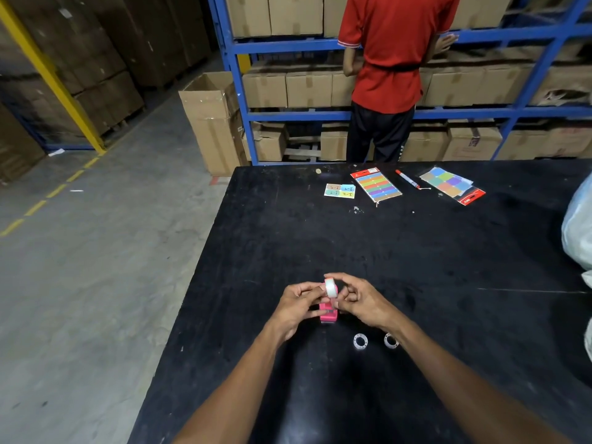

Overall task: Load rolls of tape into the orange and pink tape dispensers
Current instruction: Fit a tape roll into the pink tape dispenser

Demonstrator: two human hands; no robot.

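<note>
Both my hands meet above the near middle of the black table (416, 251). My left hand (296, 307) grips the pink tape dispenser (328, 314), which shows below my fingers. My right hand (358, 299) pinches a small white roll of tape (331, 287) held upright on edge just above the dispenser; left fingertips also touch the roll. Two clear tape rolls lie flat on the table nearer to me, one (360, 342) by my left wrist and one (390, 341) partly under my right wrist. No orange dispenser is in view.
At the table's far side lie colour label cards (376, 187), small sticky notes (339, 190), a red marker (407, 179) and another card pack (451, 185). A plastic bag (578, 232) sits at the right edge. A person in a red shirt (390, 59) stands at blue shelving beyond.
</note>
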